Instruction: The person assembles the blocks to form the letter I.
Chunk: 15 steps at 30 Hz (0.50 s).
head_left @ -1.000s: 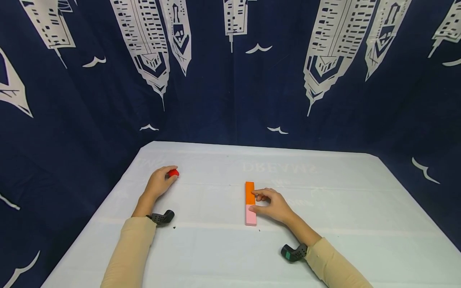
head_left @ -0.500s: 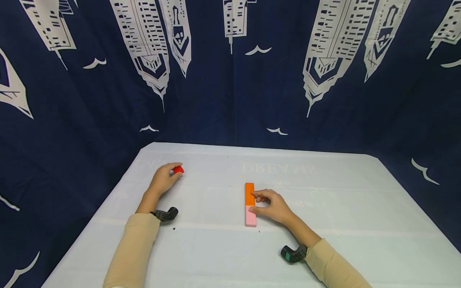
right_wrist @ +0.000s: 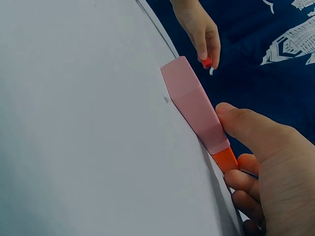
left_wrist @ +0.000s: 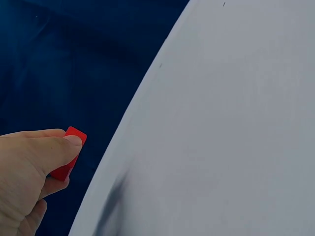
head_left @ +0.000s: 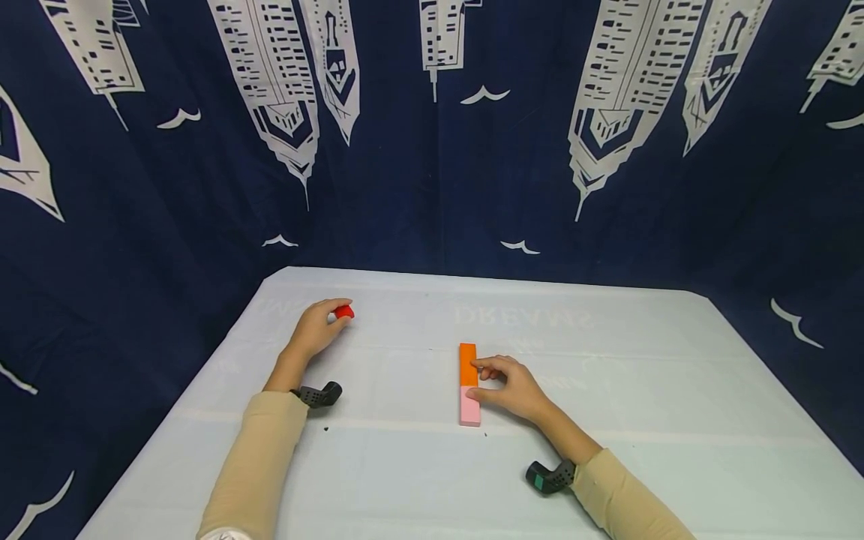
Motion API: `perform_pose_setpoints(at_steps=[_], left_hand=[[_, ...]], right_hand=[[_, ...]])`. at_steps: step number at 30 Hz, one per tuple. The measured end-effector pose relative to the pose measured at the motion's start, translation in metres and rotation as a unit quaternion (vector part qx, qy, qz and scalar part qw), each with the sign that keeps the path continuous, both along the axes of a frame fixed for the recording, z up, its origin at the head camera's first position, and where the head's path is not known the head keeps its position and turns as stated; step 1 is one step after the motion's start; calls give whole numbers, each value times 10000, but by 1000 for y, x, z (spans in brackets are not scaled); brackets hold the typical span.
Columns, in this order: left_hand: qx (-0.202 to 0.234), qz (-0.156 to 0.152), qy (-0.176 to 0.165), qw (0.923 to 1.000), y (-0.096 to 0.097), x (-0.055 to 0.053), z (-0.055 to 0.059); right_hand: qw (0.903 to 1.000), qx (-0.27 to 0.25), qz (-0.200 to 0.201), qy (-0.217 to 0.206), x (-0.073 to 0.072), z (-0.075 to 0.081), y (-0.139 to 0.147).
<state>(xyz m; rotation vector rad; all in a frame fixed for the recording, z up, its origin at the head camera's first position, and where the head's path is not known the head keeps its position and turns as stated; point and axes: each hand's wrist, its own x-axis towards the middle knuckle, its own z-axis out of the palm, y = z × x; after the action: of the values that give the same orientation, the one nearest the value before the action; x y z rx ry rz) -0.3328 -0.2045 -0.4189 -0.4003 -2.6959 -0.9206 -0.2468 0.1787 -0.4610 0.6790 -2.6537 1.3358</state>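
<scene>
My left hand [head_left: 320, 328] pinches a small red block [head_left: 344, 311] between thumb and fingers, towards the far left of the table. In the left wrist view that red block [left_wrist: 76, 132] sticks out past the thumb tip. Near the middle, an orange block [head_left: 468, 361] and a pink block [head_left: 469, 412] lie end to end in a straight line, the pink one closer to me. My right hand [head_left: 514, 386] rests at their right side, index fingertip at the orange block and thumb at the pink block [right_wrist: 189, 101]; its fingers are spread apart, not wrapped round them.
A white-covered table [head_left: 641, 375] spans the scene, backed by a dark blue cloth [head_left: 418, 172] printed with white buildings and birds. Black wrist cameras sit on both wrists. A dark speck [head_left: 326, 429] lies on the tabletop.
My left hand has moved right and slightly away from me, carrying the red block. The right hand and the orange and pink blocks have stayed in place.
</scene>
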Motion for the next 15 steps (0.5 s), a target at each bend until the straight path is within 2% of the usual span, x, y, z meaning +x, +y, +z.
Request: perform_pose_setpoints(at_steps=[15], left_hand=[[22,-136,-137,9998,22,-6,6]], right_hand=[[10000,-32,-10,45,0,-1,0]])
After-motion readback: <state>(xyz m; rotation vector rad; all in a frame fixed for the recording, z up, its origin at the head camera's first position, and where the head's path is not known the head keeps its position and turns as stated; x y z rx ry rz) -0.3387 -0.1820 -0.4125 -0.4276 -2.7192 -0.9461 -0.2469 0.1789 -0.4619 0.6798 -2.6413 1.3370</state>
